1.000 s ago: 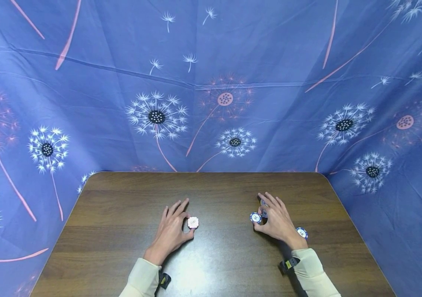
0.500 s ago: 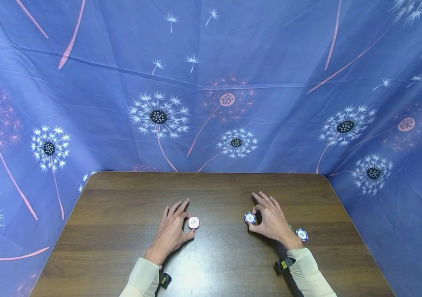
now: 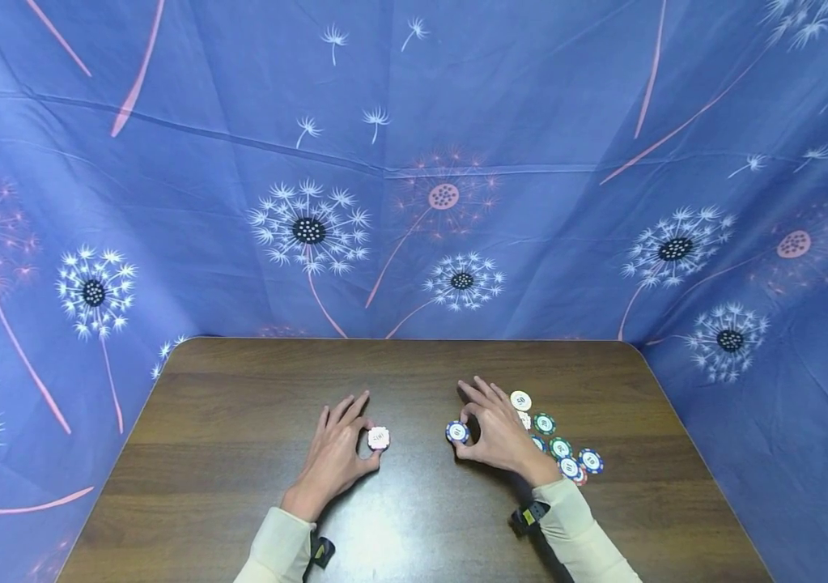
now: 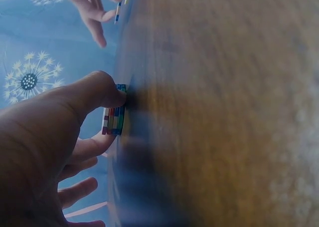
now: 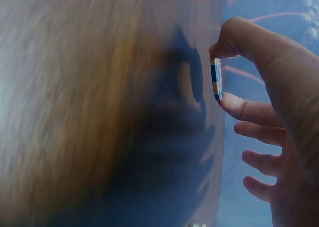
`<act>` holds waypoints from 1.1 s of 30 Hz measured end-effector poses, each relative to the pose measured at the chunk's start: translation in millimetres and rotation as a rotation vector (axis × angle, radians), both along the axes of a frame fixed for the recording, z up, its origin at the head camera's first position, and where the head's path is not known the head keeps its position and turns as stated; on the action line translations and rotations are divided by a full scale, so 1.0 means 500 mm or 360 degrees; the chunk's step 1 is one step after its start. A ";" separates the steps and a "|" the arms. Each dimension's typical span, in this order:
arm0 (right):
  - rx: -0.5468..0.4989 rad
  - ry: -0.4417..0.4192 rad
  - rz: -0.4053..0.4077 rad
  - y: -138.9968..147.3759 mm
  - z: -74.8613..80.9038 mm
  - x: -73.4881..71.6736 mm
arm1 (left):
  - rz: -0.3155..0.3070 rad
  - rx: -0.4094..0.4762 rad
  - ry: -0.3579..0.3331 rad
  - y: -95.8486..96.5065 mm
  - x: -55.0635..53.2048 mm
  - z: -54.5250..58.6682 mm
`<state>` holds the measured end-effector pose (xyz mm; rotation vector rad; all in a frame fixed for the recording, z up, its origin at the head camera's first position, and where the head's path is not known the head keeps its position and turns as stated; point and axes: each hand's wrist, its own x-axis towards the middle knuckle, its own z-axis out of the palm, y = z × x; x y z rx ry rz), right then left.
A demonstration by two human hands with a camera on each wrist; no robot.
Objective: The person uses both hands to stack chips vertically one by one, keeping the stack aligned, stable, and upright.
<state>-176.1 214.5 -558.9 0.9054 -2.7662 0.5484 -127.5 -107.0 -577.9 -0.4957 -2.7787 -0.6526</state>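
Note:
On the left side of the table, my left hand (image 3: 338, 452) pinches a short stack of poker chips (image 3: 379, 438) between thumb and index finger. A white-faced chip tops the stack, and the left wrist view shows green, blue and red edges (image 4: 113, 117) in it. To the right, my right hand (image 3: 503, 436) pinches a blue-and-white poker chip (image 3: 457, 431) by its rim. The right wrist view has that chip (image 5: 216, 81) held over the wood, its shadow apart from it. Its other fingers spread out.
Several loose chips lie right of my right hand, among them a white chip (image 3: 520, 401), a green chip (image 3: 545, 423) and a blue chip (image 3: 591, 461). Some overlap; the hand partly covers others. A patterned blue cloth (image 3: 384, 267) hangs behind the brown table (image 3: 239, 380).
My right hand has moved left with the blue-and-white chip, away from the loose chips, which are now uncovered. The left hand and its stack have stayed put.

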 end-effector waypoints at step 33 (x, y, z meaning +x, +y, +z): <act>0.0185 0.0021 0.0390 -0.207 0.023 -0.017 | -0.0007 0.0014 -0.0049 0.000 0.001 0.001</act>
